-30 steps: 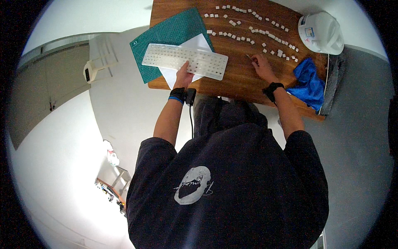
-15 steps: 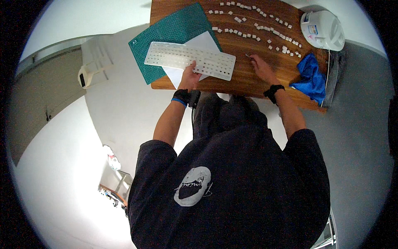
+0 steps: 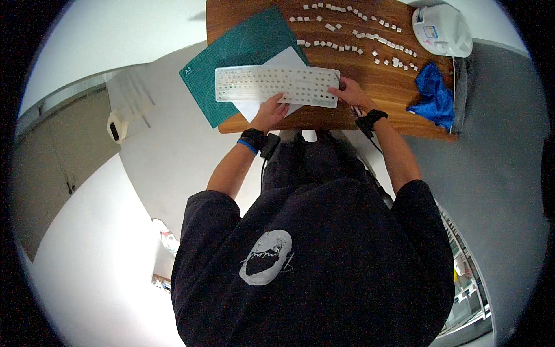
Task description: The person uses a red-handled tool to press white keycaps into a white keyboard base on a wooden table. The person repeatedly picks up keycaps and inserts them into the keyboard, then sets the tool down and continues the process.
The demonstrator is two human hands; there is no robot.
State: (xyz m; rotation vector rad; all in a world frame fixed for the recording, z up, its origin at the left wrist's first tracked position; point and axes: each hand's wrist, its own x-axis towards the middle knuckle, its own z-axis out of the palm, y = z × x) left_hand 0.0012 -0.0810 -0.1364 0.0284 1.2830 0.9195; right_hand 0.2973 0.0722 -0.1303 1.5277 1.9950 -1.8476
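Observation:
A white keyboard (image 3: 260,84) with its keycaps off is held nearly level over the table's front part, showing rows of small bare key spots. My left hand (image 3: 270,112) is closed on its near long edge, around the middle. At the right end my right hand (image 3: 351,92) grips the short edge, thumb on the top face. Whether a small tool is also in those right fingers is too small to tell. Beneath the keyboard lie a white sheet (image 3: 248,111) and a green cutting mat (image 3: 202,92), both partly covered.
Several loose white keycaps (image 3: 329,44) lie in rows across the back of the wooden table (image 3: 381,110). A white bucket (image 3: 442,32) stands at the back right, with a crumpled blue cloth (image 3: 432,98) nearer me. A dark cable (image 3: 373,141) hangs by my right wrist.
The keyboard has turned level and shifted slightly right. My right hand, earlier apart from it with a small thin thing in its fingers, has come left onto the keyboard's right end.

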